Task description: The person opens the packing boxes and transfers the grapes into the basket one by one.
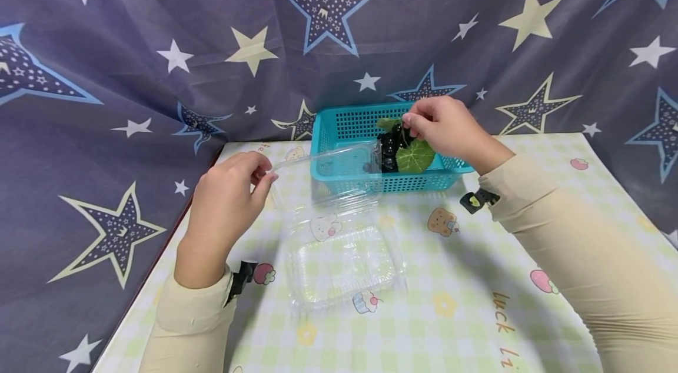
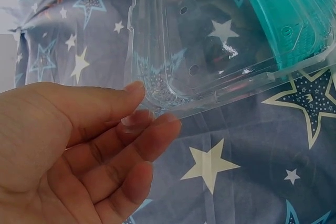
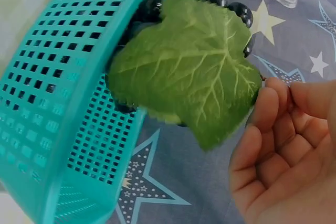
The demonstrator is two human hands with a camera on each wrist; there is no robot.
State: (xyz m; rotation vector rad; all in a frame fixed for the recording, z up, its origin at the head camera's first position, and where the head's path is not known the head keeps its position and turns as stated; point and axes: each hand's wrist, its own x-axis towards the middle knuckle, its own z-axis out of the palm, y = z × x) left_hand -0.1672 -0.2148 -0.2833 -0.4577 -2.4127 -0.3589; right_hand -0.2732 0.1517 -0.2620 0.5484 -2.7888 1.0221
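Observation:
In the head view, my right hand (image 1: 450, 129) pinches the stem of a bunch of dark grapes (image 1: 389, 148) at the teal basket (image 1: 346, 117). Broad green leaves hang from the stem; one leaf (image 3: 194, 61) hides much of the fruit in the right wrist view. Whether the grapes touch the basket floor I cannot tell. With thumb and fingers, my left hand (image 1: 225, 208) holds a corner of the raised lid (image 2: 181, 85) of a clear plastic clamshell box. The box's bottom half (image 1: 344, 267) lies on the table, and its lid overlaps the basket's front left in the head view.
A checked tablecloth (image 1: 424, 314) with cartoon prints covers the table. Behind it hangs a dark curtain (image 1: 402, 26) with stars, close to the basket's back. Black wrist straps (image 1: 479, 200) sit at both sleeves.

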